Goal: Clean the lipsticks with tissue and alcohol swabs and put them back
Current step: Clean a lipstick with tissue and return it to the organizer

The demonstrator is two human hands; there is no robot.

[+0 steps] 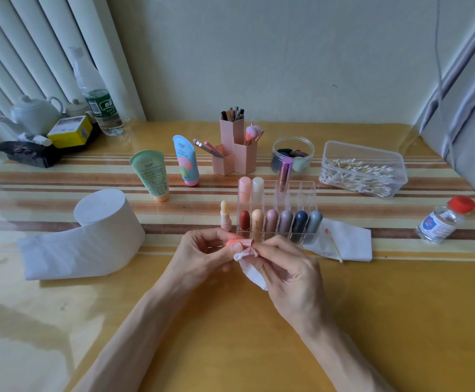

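Your left hand (202,247) pinches a small pink cap (232,241) at mid-frame; it seems to lie sideways. Your right hand (284,267) grips the tissue (244,254) against its right end. The open lipstick (226,216) stands just above (nearer your left hand).

Soft, flat daylight fills the room, muted rather than bright. The glossy table (372,321) carries a pale sheen at lower left (broad, whitish glare). Shadows are faint. The blinds (18,52) bow with wide-angle distortion; detail is slightly soft.
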